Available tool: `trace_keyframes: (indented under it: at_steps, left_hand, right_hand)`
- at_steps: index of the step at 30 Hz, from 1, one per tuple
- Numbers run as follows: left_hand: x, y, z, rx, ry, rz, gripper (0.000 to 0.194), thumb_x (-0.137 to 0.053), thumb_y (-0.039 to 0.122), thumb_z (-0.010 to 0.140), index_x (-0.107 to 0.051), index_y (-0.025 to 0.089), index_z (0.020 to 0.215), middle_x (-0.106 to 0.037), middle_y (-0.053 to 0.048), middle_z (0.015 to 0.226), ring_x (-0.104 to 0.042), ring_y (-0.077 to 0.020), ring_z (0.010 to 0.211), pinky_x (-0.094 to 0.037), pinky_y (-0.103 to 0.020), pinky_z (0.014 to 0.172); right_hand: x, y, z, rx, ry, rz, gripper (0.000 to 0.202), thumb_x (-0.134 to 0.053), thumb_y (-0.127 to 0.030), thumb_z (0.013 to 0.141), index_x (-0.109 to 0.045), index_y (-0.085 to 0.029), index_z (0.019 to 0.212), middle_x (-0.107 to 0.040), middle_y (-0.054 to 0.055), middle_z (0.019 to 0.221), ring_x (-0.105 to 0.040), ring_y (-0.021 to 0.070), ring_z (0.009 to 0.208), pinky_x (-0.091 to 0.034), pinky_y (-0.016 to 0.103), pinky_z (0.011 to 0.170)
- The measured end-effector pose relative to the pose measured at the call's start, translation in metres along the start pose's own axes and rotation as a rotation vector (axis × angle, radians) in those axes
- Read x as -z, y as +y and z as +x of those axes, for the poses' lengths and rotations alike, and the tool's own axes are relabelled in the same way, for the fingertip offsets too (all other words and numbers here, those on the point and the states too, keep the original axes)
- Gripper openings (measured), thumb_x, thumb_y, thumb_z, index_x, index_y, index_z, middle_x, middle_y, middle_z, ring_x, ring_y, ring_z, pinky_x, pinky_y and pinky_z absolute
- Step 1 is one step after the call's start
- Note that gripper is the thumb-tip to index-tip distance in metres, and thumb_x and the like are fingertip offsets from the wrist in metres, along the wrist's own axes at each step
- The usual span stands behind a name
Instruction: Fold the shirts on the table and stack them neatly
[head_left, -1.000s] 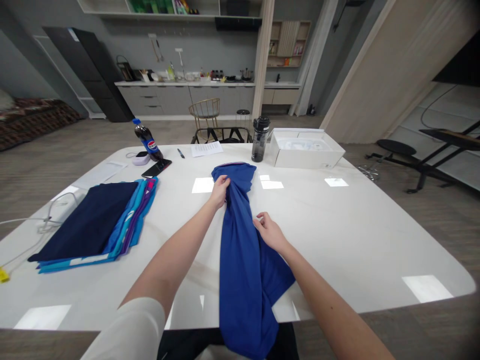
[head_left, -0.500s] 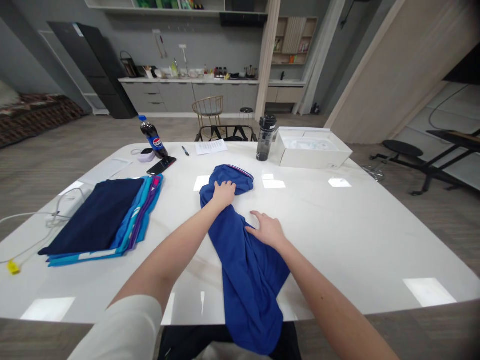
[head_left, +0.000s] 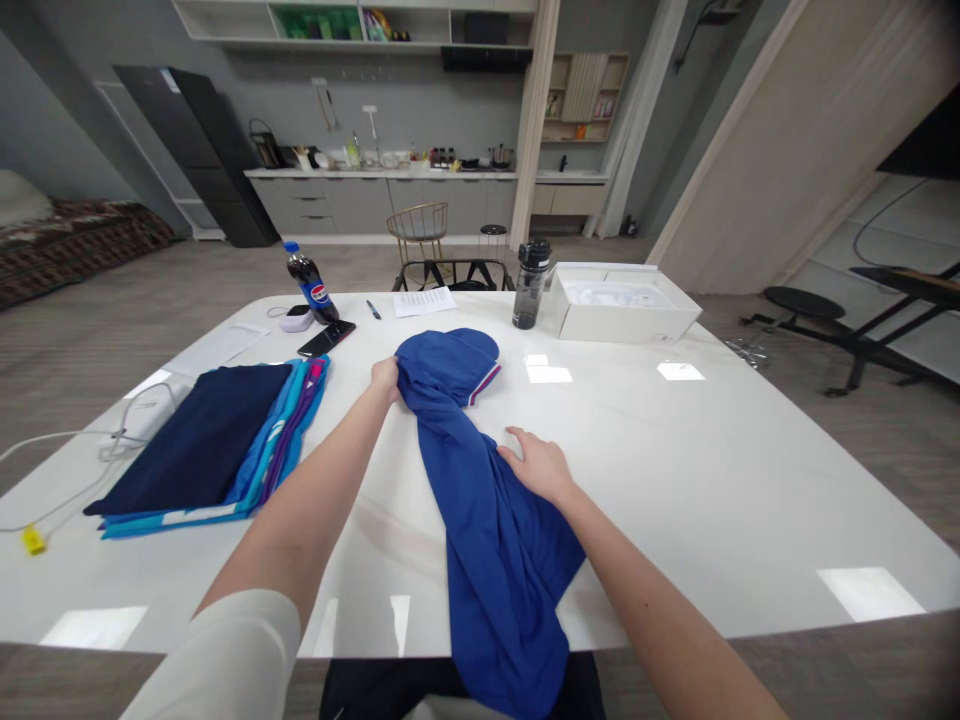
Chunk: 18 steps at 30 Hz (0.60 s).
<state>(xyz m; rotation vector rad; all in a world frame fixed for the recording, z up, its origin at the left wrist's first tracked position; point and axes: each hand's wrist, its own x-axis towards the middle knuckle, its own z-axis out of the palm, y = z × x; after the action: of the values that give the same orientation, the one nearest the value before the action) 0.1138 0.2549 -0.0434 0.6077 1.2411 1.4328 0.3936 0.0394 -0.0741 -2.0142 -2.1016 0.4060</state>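
A crumpled royal-blue garment point(head_left: 480, 500) stretches across the table and hangs over its near edge toward my lap. Its far end is bunched into a rounded fold, where a red-and-white striped trim shows on the right. My left hand point(head_left: 386, 378) grips the garment's left edge at that far fold; its fingertips are partly hidden by the cloth. Along the right side of the garment's middle rests my right hand point(head_left: 538, 463), open, thumb and fingers apart. Whether the garment is a top or trousers cannot be made out.
To the left lies a stack of folded clothes point(head_left: 202, 430), beside a white power strip with cables point(head_left: 150, 405). Farther back are a phone point(head_left: 327, 338), cola bottle point(head_left: 311, 284), pen point(head_left: 373, 310), paper point(head_left: 424, 302), dark water bottle point(head_left: 531, 285) and white box point(head_left: 622, 318).
My left hand has moved left, from on top of the garment to its left edge. The far fold has turned over, and the striped trim now sits lower. My right hand has barely moved.
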Motion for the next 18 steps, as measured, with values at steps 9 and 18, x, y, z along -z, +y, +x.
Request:
trace_keyframes:
  at_steps: [9,18]
  left_hand:
    - [-0.027,-0.044,-0.053,-0.685,-0.357,1.39,0.037,-0.073,0.038,0.084,-0.068,0.02,0.116,-0.065,-0.017,0.129,-0.056,-0.0365,0.128,-0.033,-0.058,0.115]
    - [-0.003,-0.022,-0.027,-0.284,-0.246,0.111,0.039,-0.048,0.047,0.1,-0.068,0.018,0.117,-0.073,-0.009,0.121,-0.067,-0.0221,0.115,-0.05,-0.038,0.105]
  right_hand:
    - [-0.006,-0.032,0.091,-0.029,0.178,0.327,0.026,-0.058,-0.026,0.091,-0.07,-0.02,0.113,-0.073,0.007,0.092,-0.068,0.0236,0.091,-0.048,0.034,0.086]
    - [-0.017,-0.083,0.162,-0.118,0.306,0.789,0.037,-0.043,-0.037,0.094,-0.059,-0.02,0.122,-0.069,0.004,0.098,-0.066,0.0181,0.083,-0.053,0.031,0.078]
